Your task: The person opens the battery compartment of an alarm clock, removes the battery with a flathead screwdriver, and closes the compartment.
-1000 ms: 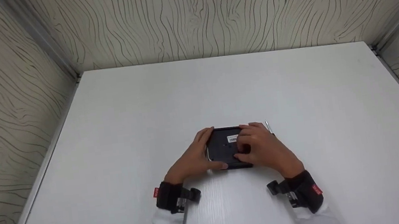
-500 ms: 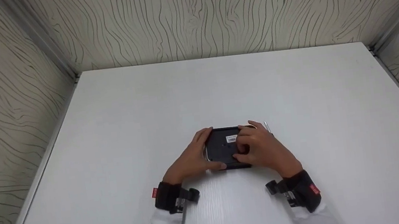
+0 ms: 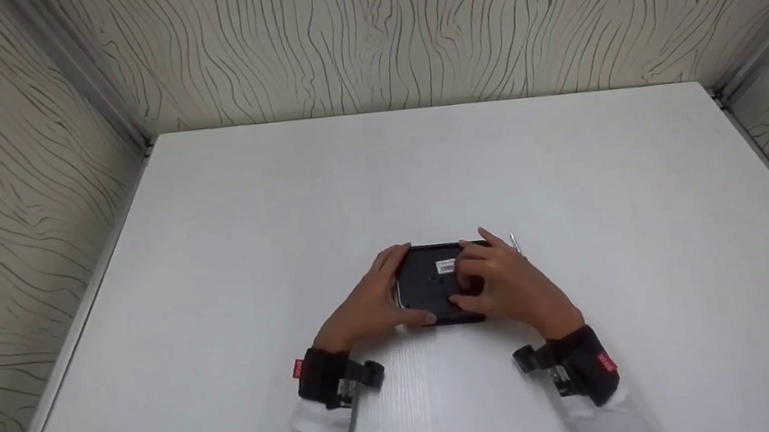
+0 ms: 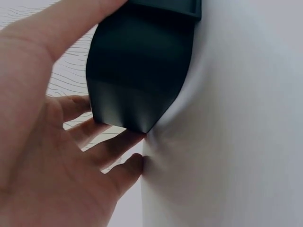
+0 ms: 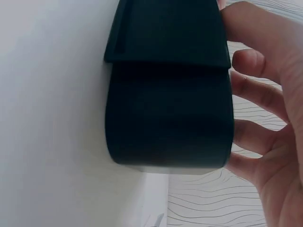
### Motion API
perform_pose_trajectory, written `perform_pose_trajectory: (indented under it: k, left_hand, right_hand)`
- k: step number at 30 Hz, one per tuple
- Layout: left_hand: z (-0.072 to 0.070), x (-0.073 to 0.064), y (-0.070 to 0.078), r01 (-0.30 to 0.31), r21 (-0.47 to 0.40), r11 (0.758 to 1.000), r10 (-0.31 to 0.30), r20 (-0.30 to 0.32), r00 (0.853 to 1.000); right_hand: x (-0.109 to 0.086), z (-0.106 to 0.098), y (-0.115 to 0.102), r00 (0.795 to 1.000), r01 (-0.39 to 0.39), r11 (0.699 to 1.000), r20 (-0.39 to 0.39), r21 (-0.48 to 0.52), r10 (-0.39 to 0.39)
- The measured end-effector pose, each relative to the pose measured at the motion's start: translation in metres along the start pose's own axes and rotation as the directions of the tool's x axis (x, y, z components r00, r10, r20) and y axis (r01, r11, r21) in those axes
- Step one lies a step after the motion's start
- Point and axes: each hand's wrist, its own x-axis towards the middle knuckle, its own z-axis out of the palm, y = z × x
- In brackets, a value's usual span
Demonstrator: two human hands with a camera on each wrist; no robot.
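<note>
A black box-shaped device [image 3: 423, 290] lies on the white table, showing a dark flat face with a small white barcode label [image 3: 445, 266]. My left hand [image 3: 368, 304] grips its left end, thumb along the near edge and fingers at the far side. From the right, my right hand [image 3: 517, 289] holds the other end, with thumb and curled forefinger over the dark face and one finger sticking up at the far edge. Both wrist views show the rounded black end of the device [image 4: 139, 66], with fingertips against its side. What lies under the right fingers is hidden.
A thin silver rod [image 3: 514, 240] lies just beyond the right hand, its near part covered by the hand. The white table [image 3: 379, 172] extends to wood-patterned panels [image 3: 377, 33] at the back and sides.
A finger of my right hand has risen and straightened at the device's far edge. The left hand keeps its grip, and the device has hardly moved.
</note>
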Motion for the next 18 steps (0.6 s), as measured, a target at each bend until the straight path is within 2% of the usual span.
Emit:
perform_pose_trajectory:
  k: [6, 11, 18]
  left_hand:
    - [0.0013, -0.0010, 0.0020, 0.003, -0.003, 1.000, -0.003, 0.013, 1.000]
    - [-0.0006, -0.0008, 0.0033, 0.004, -0.002, 1.000, -0.004, 0.004, 1.000]
    - [0.0004, -0.0005, 0.0041, 0.018, -0.001, 1.000, -0.018, 0.020, 1.000]
  right_hand:
    - [0.0022, -0.0027, -0.0020, 1.000, -0.015, 1.000, 0.008, -0.014, 0.015]
    - [0.0015, -0.0009, -0.0023, 1.000, 0.013, 1.000, -0.020, -0.017, -0.013]
    - [-0.0015, -0.0019, 0.0018, 0.999, 0.016, 0.998, -0.038, 0.058, -0.014]
